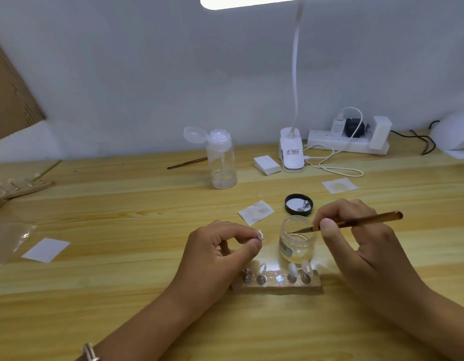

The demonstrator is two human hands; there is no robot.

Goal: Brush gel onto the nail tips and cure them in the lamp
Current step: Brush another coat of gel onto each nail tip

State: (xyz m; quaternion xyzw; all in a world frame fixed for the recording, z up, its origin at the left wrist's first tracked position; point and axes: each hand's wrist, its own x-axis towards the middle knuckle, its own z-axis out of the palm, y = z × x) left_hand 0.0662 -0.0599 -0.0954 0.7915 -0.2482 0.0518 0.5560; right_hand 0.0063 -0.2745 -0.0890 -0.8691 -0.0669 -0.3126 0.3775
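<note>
The left hand (218,251) is pinching a small clear plastic nail tip (260,235) between thumb and forefinger, with the remaining fingers curled, and is holding it raised just left of centre frame. The right hand (361,243) is gripping a slim amber-handled gel brush (369,220) in a pen hold. The brush's long axis is running from the right of the frame down and leftward, and its dark bristles are dipping inside the mouth of a small clear glass jar of gel (298,243) standing between the two hands. The bristles are therefore pointing toward the held tip, which is lying just left of the jar, so the loaded brush appears to need only a short leftward carry. Below the hands, a pale wooden holder block with metal discs (277,286) is carrying further clear tips; whether these are coated cannot be told. The white domed curing lamp (454,136) is sitting at the far right edge, well apart and nearer the right hand. Judged stage: loading gel, curing not yet started.
</note>
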